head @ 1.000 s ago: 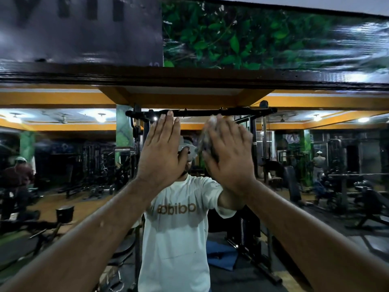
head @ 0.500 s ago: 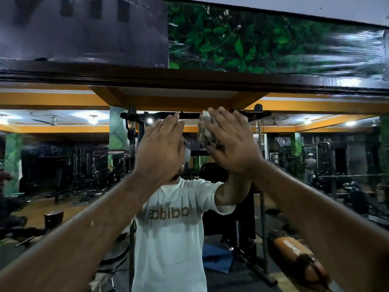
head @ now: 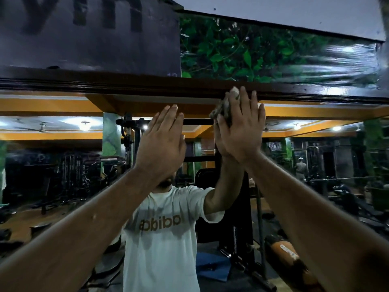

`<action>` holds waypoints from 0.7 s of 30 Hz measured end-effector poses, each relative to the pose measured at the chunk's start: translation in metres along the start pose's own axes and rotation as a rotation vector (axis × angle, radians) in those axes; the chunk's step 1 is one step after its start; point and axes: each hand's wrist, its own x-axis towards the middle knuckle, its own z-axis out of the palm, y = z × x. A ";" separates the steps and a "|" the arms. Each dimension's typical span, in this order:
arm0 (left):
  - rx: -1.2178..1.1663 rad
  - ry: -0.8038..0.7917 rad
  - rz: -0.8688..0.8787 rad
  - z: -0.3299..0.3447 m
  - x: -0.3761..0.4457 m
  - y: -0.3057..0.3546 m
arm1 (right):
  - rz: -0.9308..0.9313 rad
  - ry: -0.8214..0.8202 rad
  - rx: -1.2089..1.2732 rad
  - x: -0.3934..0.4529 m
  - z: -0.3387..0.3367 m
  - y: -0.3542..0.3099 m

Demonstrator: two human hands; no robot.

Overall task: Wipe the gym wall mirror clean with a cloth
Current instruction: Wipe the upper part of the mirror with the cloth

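Mirror (head: 63,165) (reflected shirt (head: 162,249) lettering: mirrored "adidas")

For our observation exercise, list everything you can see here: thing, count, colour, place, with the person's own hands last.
Wall mirror: one, reflecting the gym, ahead.
Mirror frame: one, dark brown, along the mirror's top.
Cloth: one, grey, under the right hand near the frame.
Leaf mural: one, green, above the frame, right.
Lettered wall panel: one, dark grey, above the frame, left.
Left hand: one, fingers straight, flat towards the glass.
Right hand: one, fingers straight, pressing the cloth.

Head view — close, probably tilted upward.
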 end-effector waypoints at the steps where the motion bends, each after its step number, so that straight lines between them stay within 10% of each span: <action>1: -0.006 0.011 -0.018 -0.001 -0.001 -0.004 | 0.028 0.006 0.018 0.000 0.003 -0.015; 6: -0.014 0.035 -0.018 0.000 -0.006 -0.015 | -0.368 -0.116 0.099 -0.008 0.000 -0.036; 12: -0.020 0.049 -0.017 -0.002 -0.007 -0.014 | -0.078 -0.039 0.062 -0.004 0.003 -0.046; 17: -0.057 0.030 0.004 0.004 -0.019 -0.002 | -0.433 -0.158 0.123 -0.030 -0.008 -0.028; 21: -0.058 -0.013 0.024 0.001 -0.025 -0.008 | -0.055 -0.044 0.085 -0.023 -0.001 -0.005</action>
